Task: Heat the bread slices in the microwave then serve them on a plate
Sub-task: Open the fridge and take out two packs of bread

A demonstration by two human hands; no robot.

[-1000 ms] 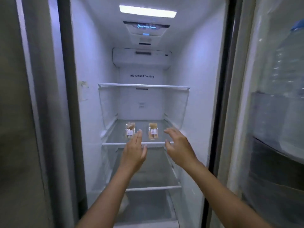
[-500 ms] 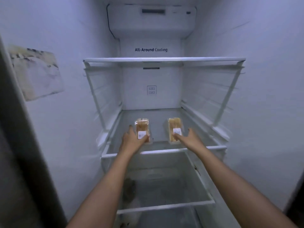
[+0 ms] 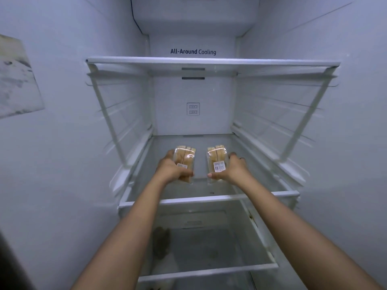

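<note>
Both hands reach deep into the open fridge, each wrapped around its own pack of bread on the middle glass shelf [image 3: 209, 198]. On the left wall a worn sticker [image 3: 17, 78] hangs well apart from the action. Next along, the left hand [image 3: 172, 169] is closed on the left bread pack [image 3: 185, 160], fingers down its outer side and thumb across the near end, covering part of the price label. The pack's long axis runs front to back, away from the person, so a straight pull toward the body should bring it out lengthwise over the shelf's front lip.

A small gap of bare shelf separates the two packs; they do not touch. The right bread pack [image 3: 216, 159] lies parallel to its neighbour, barcode label facing up near the front end. The right hand [image 3: 232, 170] clasps it from the outer side, thumb tucked under the near end and fingers curled over the far right edge. Whether either pack has left the glass I cannot tell.

Both forearms are stretched nearly straight, angled inward from the lower corners, wrists roughly level, with neither hand clearly closer. The upper shelf [image 3: 209, 60] sits high overhead, so lifting looks unobstructed. This appears to be the fetching step; microwave and plate are out of view.
</note>
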